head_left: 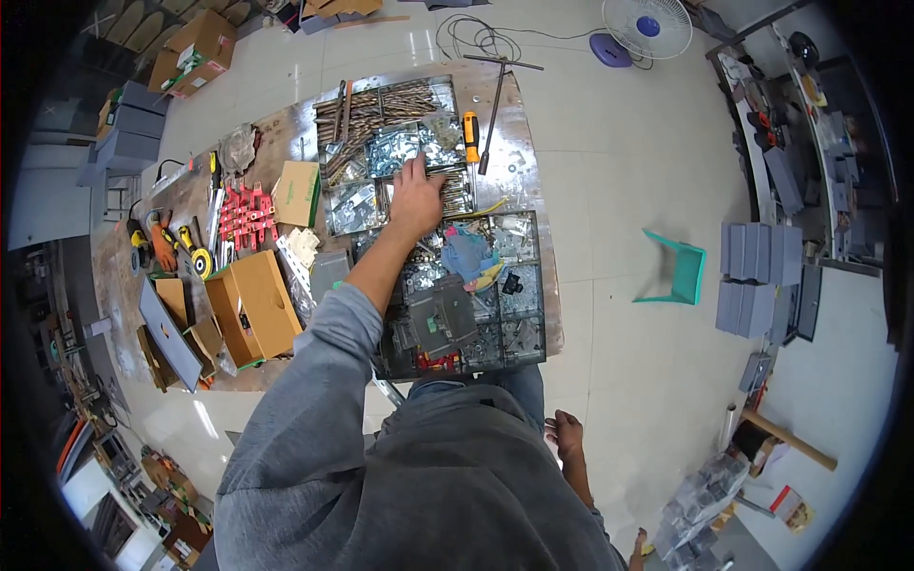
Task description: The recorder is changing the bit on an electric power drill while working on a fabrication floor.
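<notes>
My left hand (pixel 416 200) reaches over a sectioned tray of hardware (pixel 328 205) on the worktable. Its fingers are stretched forward, with the thumb apart, at the edge of a heap of silvery screws (pixel 392 149). Longer bolts or bits (pixel 458 190) lie just right of the hand; what is under the palm is hidden. Behind them, long drill bits (pixel 405 103) fill the back compartments. Low by my right side hangs my right hand (pixel 567 434), away from the table, fingers loosely bent and apart, with nothing clearly held.
Nearer me stands a second sectioned tray (pixel 541 314) with a blue rag (pixel 466 255) and a grey case (pixel 442 319). A yellow-black screwdriver (pixel 471 136) and a T-handle wrench (pixel 495 109) lie at the back right. Open cardboard box (pixel 257 309) at left; green stool (pixel 685 271) on the floor at right.
</notes>
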Tool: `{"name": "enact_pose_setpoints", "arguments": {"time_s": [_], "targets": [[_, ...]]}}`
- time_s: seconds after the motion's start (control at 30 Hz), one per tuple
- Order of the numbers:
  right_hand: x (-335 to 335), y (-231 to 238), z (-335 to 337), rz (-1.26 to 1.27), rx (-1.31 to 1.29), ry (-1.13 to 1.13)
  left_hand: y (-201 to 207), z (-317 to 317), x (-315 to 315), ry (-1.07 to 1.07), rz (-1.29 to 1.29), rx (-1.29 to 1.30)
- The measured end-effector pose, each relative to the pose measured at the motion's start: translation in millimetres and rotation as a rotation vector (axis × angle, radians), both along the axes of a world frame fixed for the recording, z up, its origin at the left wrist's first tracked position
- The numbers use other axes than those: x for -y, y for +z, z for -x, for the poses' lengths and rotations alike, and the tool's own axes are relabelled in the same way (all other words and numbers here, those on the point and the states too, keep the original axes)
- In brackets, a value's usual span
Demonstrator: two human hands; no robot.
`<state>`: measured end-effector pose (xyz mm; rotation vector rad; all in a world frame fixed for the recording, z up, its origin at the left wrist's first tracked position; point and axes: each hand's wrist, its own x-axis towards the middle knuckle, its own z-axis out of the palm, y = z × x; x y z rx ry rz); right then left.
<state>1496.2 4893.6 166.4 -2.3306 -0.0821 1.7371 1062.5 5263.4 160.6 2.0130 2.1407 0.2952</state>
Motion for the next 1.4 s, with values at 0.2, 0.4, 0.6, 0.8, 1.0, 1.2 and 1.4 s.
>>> {"name": "enact_pose_setpoints", "arguments": {"time_s": [0.2,0.4,0.6,0.8,1.0,1.2,1.4], "targets": [[1.8,1.1,0.2,-0.008,-0.008,-0.01,-3.0,1.3,1.2,-0.052,-0.004,-0.072],[2.7,-2.4,0.4,-0.005,-0.013,-0.005,4.0,15.1,6.4,-0.086,0.083,0.007],[-2.6,-1.1,1.7,-0.013,-0.011,0.013,0.1,11.8,10.4,0.0,-0.124,0.017],[-5.9,-2.4,2.5,-0.013,-0.005,0.019,-8.4,18.5,3.2,-0.055,0.009,0.009],[-6.0,-3.0,4.1,-0.031,0.013,-0.025,-5.5,9.8,2.7,0.027,0.012,0.037],[-4.9,-3.6,3.2,-0.026,0.019,-0.013,-2.7,2.4,5.3,0.031,0.031,0.031],[-6.2,-5.4,2.1,-0.023,0.013,-0.015,-2.5,5.4,10.3,0.02,0.014,0.048]]}}
